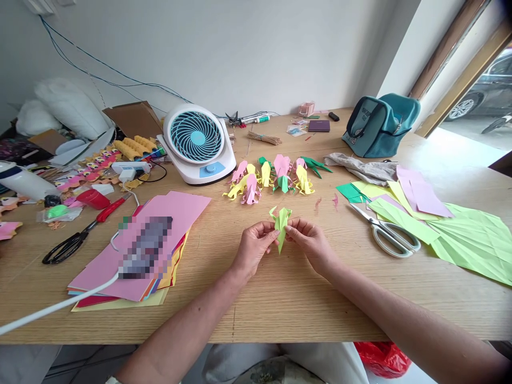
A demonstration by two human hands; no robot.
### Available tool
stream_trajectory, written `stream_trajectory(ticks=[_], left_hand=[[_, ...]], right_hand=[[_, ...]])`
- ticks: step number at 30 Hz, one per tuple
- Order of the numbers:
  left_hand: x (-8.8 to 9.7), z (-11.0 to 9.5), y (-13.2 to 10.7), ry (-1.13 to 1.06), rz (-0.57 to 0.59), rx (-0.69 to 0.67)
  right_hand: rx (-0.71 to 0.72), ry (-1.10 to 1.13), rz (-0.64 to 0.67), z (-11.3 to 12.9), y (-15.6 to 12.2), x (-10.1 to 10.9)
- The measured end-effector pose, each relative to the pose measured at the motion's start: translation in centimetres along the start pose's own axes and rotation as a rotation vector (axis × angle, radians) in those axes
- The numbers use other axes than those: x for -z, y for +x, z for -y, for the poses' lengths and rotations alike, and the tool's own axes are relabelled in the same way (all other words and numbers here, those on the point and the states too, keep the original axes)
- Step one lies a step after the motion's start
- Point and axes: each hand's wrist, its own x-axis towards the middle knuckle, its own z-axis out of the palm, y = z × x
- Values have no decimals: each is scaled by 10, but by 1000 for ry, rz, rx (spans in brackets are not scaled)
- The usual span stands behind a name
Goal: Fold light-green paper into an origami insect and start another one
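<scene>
A small light-green folded paper figure (282,226) is held upright above the wooden table (256,304), its pointed end downward and thin curled strips at the top. My left hand (258,242) pinches its left side between thumb and fingers. On the opposite side, my right hand (310,242) grips its edge in the same way. Just beyond my hands stands a cluster of folded paper figures in pink (251,191), yellow (304,180) and green (282,184).
White-handled scissors (394,240) lie right, beside green paper sheets (476,240). Left are a stack of coloured paper (160,213) with a blurred-out object on it, and black scissors (68,245). Behind stand a fan (197,138) and a teal bag (380,125). A white cable (60,309) crosses the left front.
</scene>
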Motion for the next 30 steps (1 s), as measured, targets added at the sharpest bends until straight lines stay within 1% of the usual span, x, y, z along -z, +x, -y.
stream_trajectory(ticks=[7, 10, 14, 18, 23, 27, 30], left_hand=[[0, -2, 0, 75, -2, -23], [0, -3, 0, 70, 4, -29], [0, -3, 0, 61, 40, -43], [0, -2, 0, 80, 39, -76], [0, 0, 0, 102, 42, -40], [-2, -1, -2, 95, 35, -21], [-4, -1, -3, 87, 8, -33]], right_hand=[[-11, 16, 41, -1, 1, 1], [-8, 22, 33, -1, 2, 2], [-11, 31, 17, -2, 3, 1], [-19, 34, 37, 1, 1, 1], [16, 15, 39, 9, -1, 3], [4, 38, 33, 10, 0, 3], [-14, 91, 46, 9, -1, 2]])
